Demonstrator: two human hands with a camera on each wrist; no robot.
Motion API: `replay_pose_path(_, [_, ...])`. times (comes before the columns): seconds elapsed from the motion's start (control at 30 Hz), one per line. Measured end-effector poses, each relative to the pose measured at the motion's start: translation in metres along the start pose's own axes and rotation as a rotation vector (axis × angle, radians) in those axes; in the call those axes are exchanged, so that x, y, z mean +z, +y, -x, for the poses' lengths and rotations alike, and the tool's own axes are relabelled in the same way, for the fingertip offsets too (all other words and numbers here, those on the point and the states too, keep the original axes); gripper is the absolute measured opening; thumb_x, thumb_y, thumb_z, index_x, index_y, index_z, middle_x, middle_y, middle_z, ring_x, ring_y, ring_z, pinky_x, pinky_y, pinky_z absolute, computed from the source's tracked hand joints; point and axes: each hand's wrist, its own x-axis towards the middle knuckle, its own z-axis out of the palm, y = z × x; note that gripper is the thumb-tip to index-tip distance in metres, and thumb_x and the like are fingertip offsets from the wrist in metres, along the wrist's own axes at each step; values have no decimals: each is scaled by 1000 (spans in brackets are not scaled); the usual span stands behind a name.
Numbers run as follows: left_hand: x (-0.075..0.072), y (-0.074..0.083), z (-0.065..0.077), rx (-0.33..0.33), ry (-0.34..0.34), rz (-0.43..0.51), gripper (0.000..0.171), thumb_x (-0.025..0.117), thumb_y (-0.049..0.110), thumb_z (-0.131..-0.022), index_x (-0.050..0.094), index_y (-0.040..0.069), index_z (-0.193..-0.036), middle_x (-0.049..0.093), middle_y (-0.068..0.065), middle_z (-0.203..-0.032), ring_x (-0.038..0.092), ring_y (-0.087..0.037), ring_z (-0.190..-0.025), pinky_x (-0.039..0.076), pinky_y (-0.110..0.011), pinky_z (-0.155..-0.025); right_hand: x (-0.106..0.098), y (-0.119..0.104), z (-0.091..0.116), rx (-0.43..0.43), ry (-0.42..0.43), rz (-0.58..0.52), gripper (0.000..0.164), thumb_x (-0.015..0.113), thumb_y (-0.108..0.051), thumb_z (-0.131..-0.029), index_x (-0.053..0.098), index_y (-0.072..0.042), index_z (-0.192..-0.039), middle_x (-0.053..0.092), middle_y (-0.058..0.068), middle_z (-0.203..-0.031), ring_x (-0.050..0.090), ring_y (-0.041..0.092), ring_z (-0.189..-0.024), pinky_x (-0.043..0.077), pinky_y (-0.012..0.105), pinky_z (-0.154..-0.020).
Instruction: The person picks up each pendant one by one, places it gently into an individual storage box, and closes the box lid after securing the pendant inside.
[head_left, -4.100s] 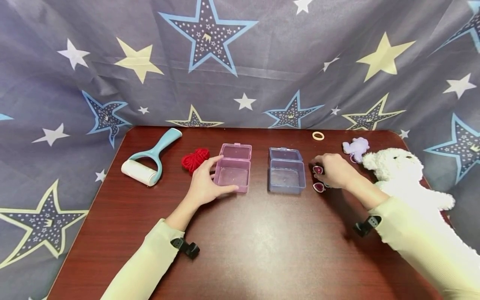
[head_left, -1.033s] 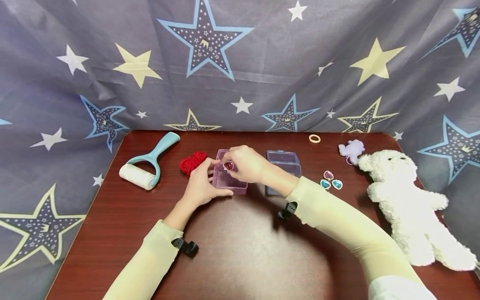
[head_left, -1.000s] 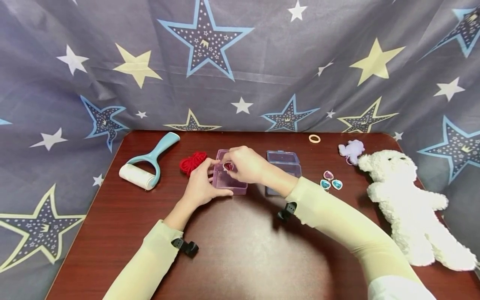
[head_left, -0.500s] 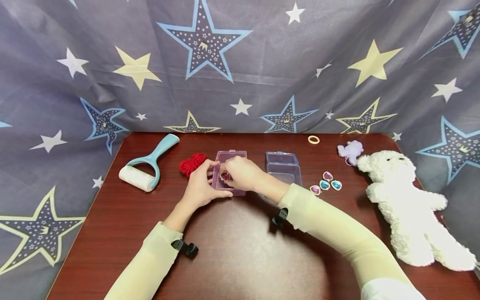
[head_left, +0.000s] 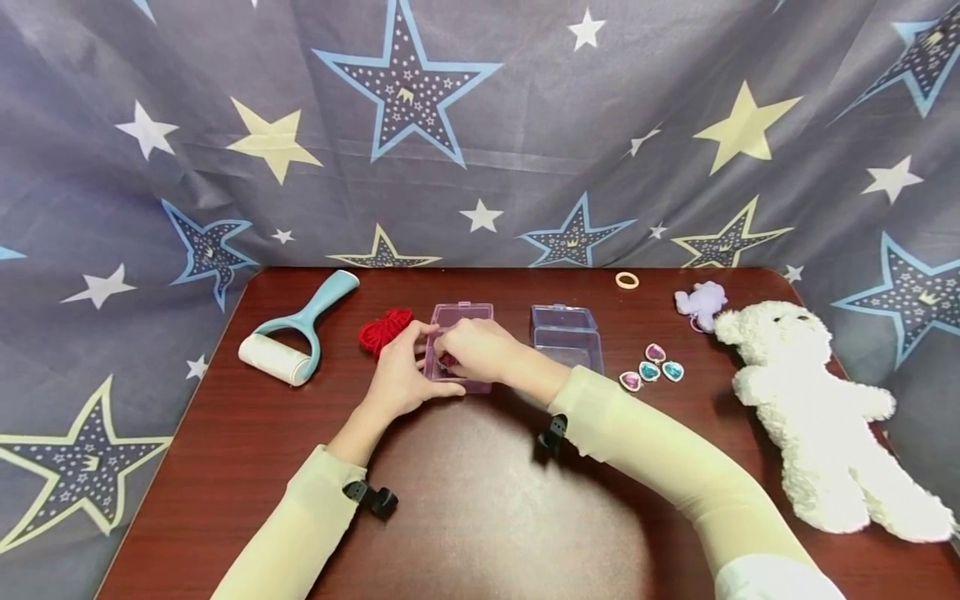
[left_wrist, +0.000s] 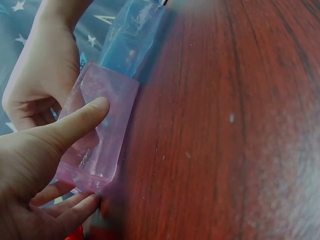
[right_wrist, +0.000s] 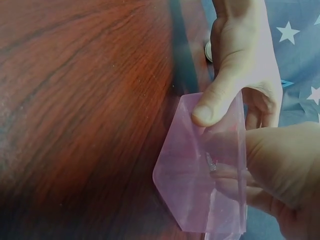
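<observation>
The right hand (head_left: 477,350), pinching a red gem (head_left: 447,360), has dipped lower, bringing it inside the pink box (head_left: 478,387) the left hand (head_left: 400,375) grips.

Holds left hand (head_left: 401,375) out from the near left, with thumb (head_left: 447,388) and fingers (head_left: 418,331) spread; stretches right arm (head_left: 652,446) leftward from the near right, with right hand (head_left: 480,350) curled downward.

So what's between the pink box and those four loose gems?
The open blue box stands between the pink box and the gems, partly covered by the right arm; the head view shows this.
</observation>
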Motion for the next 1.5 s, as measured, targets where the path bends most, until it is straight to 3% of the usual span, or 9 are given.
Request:
replay_pose_path(0.67, [2, -2, 0, 22, 19, -53, 95, 107, 29, -59, 58, 6, -137, 65, -17, -142, 73, -36, -121, 64, -48, -99, 10, -1, -7, -77, -2, 251, 8, 75, -23, -97, 82, -22, -102, 80, -1, -99, 79, 21, -87, 68, 41, -71])
replay_pose_path(1.23, [1, -1, 1, 24, 22, -84, 97, 107, 30, -58, 59, 5, -138, 68, -16, -139, 71, -35, -123, 63, -49, -102, 14, 0, -11, -84, -43, 212, 9, 75, -24, -97, 81, -21, -102, 80, -1, -103, 79, 22, -93, 68, 43, -77])
replay_pose_path(1.5, [2, -3, 0, 18, 28, -64, 96, 108, 27, -58, 58, 6, -138, 67, -16, -137, 70, -33, -124, 64, -46, -99, 14, 1, -11, -79, -26, 184, 8, 74, -19, -98, 82, -20, -97, 80, -1, -94, 78, 24, -84, 67, 43, -71])
